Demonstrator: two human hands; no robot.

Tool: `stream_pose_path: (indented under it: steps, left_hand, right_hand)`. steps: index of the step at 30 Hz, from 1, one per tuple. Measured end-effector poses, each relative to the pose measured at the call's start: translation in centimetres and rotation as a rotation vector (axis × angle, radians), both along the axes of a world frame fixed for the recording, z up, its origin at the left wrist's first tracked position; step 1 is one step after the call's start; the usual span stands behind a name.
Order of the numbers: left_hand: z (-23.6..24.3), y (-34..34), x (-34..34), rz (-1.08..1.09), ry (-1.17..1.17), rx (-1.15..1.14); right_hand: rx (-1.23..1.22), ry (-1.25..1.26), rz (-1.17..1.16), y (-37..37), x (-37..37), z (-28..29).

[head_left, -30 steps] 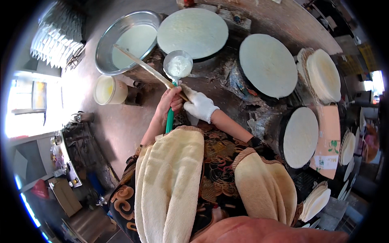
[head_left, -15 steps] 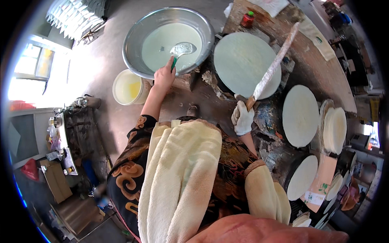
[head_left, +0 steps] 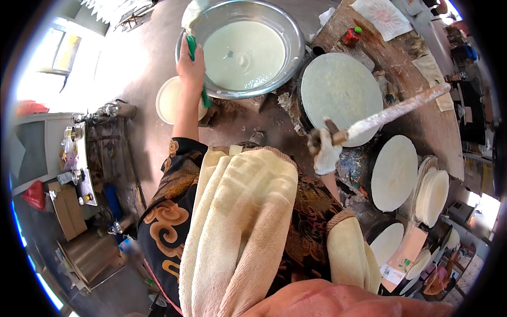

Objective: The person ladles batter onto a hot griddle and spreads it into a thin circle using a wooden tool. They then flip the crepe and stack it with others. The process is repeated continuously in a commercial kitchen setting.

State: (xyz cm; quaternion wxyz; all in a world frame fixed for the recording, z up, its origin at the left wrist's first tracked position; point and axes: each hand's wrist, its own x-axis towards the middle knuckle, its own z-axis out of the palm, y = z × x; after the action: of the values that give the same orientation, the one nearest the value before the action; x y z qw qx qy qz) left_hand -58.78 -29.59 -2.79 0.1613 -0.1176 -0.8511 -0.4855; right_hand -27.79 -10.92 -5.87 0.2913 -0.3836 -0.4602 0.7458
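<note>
My left hand (head_left: pixel 190 66) grips the green handle of a ladle (head_left: pixel 194 15), whose whitish bowl is raised by the far left rim of a large metal basin (head_left: pixel 293 37). Pale, runny batter (head_left: pixel 245 55) fills the basin's bottom. On my right hand (head_left: pixel 325 153) is a white, stained glove. It holds the wooden handle of a long spreader (head_left: pixel 396 113) coated in pale batter, which slants up to the right. Under and beyond the spreader is a round griddle covered by a thin pale pancake (head_left: pixel 340 95); the right hand is at its near edge.
A white bucket (head_left: pixel 170 103) stands left of the basin. More griddles with pancakes (head_left: pixel 393 173) (head_left: pixel 387 242) curve down the right side, beside a stack of pancakes (head_left: pixel 434 198). A green-capped bottle (head_left: pixel 351 36) and cloths (head_left: pixel 383 18) lie on the wooden table (head_left: pixel 417 100).
My left hand has lifted the ladle out of the batter, up and left to the basin's rim. The spreader in my right hand has swung down to the right. The view has shifted.
</note>
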Motion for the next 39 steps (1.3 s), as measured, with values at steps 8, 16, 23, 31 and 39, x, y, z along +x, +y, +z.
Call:
stream_pose_path:
  steps: [8,16,23,31,39]
  left_hand:
    - [-2.1,7.7,9.6,-0.258,-0.742,0.789]
    - [-10.1,3.5,2.3,-0.406,-0.199,0.216]
    - [-35.8,-16.8,-11.8,0.564,-0.545,0.109]
    - [-49.3,-18.1,-11.8,0.116,-0.907,-0.785]
    - [-29.1,-22.6,-16.4,0.304,-0.667,-0.521]
  right_hand:
    - [-0.221,0.005,0.613,-3.8,-6.9,-1.9]
    - [0.231,-0.244,0.63,-2.3,-11.6,-3.5]
    - [-0.01,-0.353,0.436,-2.3,-13.9,-5.1]
    - [-0.116,-0.408,0.581,-3.4,-17.3,-9.1]
    - [-0.169,-0.328,0.599,-3.6,-20.4,-7.2]
